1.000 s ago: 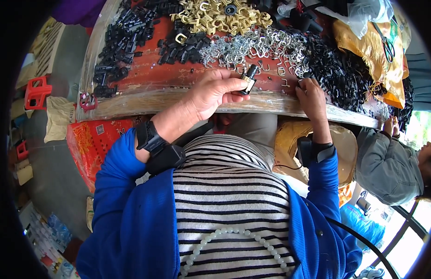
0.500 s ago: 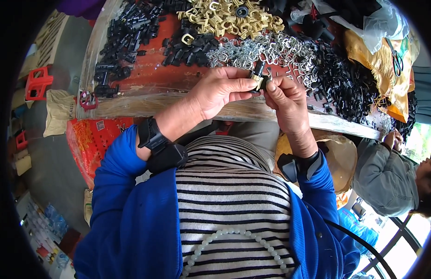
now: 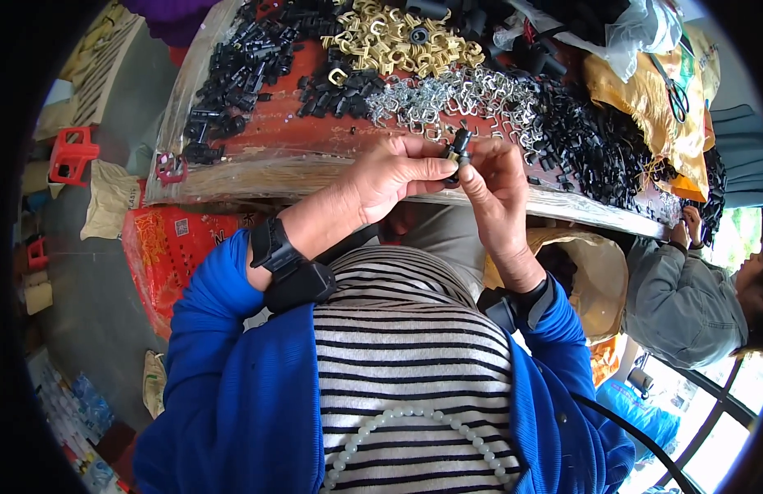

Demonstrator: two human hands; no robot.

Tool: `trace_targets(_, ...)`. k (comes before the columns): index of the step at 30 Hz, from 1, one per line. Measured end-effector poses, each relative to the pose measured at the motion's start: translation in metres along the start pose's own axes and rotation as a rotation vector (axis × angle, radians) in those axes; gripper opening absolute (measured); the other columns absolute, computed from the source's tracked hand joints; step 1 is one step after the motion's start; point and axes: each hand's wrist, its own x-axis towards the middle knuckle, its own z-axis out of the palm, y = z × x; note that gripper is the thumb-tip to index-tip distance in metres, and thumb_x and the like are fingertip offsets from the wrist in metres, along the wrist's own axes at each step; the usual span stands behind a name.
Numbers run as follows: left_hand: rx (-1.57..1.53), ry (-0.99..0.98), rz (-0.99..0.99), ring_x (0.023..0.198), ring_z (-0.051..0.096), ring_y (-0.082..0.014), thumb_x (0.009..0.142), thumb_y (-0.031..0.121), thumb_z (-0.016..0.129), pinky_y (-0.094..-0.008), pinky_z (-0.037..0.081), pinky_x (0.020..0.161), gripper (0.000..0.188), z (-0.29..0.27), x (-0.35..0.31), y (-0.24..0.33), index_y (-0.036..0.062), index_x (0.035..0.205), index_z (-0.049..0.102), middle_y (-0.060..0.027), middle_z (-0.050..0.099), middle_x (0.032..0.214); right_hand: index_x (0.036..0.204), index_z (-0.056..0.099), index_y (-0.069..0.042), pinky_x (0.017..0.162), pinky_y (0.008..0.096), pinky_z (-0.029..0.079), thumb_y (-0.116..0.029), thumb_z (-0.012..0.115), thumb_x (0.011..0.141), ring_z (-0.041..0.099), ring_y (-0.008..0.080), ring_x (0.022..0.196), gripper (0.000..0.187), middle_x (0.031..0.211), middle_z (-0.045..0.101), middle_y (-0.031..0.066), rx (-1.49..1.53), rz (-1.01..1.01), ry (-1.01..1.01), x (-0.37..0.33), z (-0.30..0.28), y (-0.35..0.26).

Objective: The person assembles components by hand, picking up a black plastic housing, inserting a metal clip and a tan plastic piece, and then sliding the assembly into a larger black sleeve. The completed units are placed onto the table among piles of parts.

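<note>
1. Your left hand [image 3: 398, 174] holds a small black part [image 3: 462, 140]. Your thumb and fingers squeeze it from the left, so this grip is narrow.
2. Your right hand [image 3: 501, 185] meets it from the other side. Its thumb and first finger are close together and touch the part. I cannot tell if they also pinch a tiny piece there.
3. The black part is up in the air, between your two hands, near the front edge of the red table [image 3: 316, 136]. Its round black end sticks up above your fingertips, and a bit of gold shows on it.
4. Just past your hands lies a pile of silver clips [image 3: 447, 95]. Behind that is a heap of gold clips [image 3: 398, 41].
5. To your left are lots of black tubes [image 3: 243, 74]. Small black blocks [image 3: 336, 95] sit between them and the silver clips.
6. To your right is a big pile of black pieces [image 3: 591, 136]. Scissors [image 3: 676, 97] lie on a yellow sack [image 3: 624, 90] beside it.
7. Far right, you can see another person's hand [image 3: 693, 222] by the table.
</note>
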Motion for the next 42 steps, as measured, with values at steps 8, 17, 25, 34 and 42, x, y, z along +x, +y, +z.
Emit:
trace_targets(8,-0.088,0.034,-0.141,0.078,0.053,-0.0097,0.078,0.018,0.053,-0.0233,0.045,0.07,0.018,-0.006,0.011,-0.003,0.0041,0.089,0.055,-0.0023,0.055,0.085,0.087,0.055,-0.001,0.067,0.0279,0.038,-0.017,0.065,0.066,0.042,0.0174,0.081,0.028,0.087,0.043,0.0084,-0.621,-0.53,0.019,0.014,-0.012,0.01)
trace_targets(17,-0.026,-0.036,-0.228,0.073,0.054,-0.0095,0.082,0.019,0.048,-0.0222,0.047,0.065,0.02,-0.018,0.041,-0.001,0.0019,0.09,0.053,-0.0036,0.055,0.082,0.084,0.057,-0.001,0.068,0.0295,0.04,-0.017,0.066,0.063,0.045,0.022,0.08,0.028,0.089,0.044,0.0108,-0.817,-0.564,-0.083,0.038,-0.034,0.022)
trace_targets(25,0.164,-0.037,-0.111,0.069,0.055,-0.0097,0.082,0.018,0.048,-0.0201,0.046,0.061,0.021,-0.036,0.056,0.015,-0.0001,0.091,0.052,-0.005,0.056,0.08,0.085,0.054,-0.001,0.063,0.0283,0.041,-0.022,0.062,0.068,0.052,0.023,0.07,0.028,0.08,0.053,0.0119,-1.02,-0.265,0.47,0.158,-0.121,0.039)
trace_targets(34,0.088,0.033,-0.034,0.069,0.054,-0.0096,0.08,0.016,0.05,-0.0197,0.044,0.063,0.021,-0.027,0.044,0.021,0.0011,0.095,0.052,-0.0058,0.057,0.083,0.087,0.05,-0.001,0.065,0.0368,0.043,-0.028,0.064,0.064,0.054,0.0318,0.075,0.038,0.082,0.055,0.0162,-1.24,-0.152,0.242,0.189,-0.123,0.049)
trace_targets(42,0.028,0.092,-0.024,0.067,0.051,-0.0077,0.079,0.014,0.052,-0.018,0.041,0.06,0.021,-0.023,0.02,0.023,0.0026,0.096,0.051,-0.0019,0.055,0.079,0.079,0.047,-0.004,0.058,0.0299,0.043,-0.011,0.068,0.059,0.051,0.0234,0.064,0.03,0.075,0.051,0.01,-1.059,-0.528,-0.029,0.09,-0.058,-0.019)
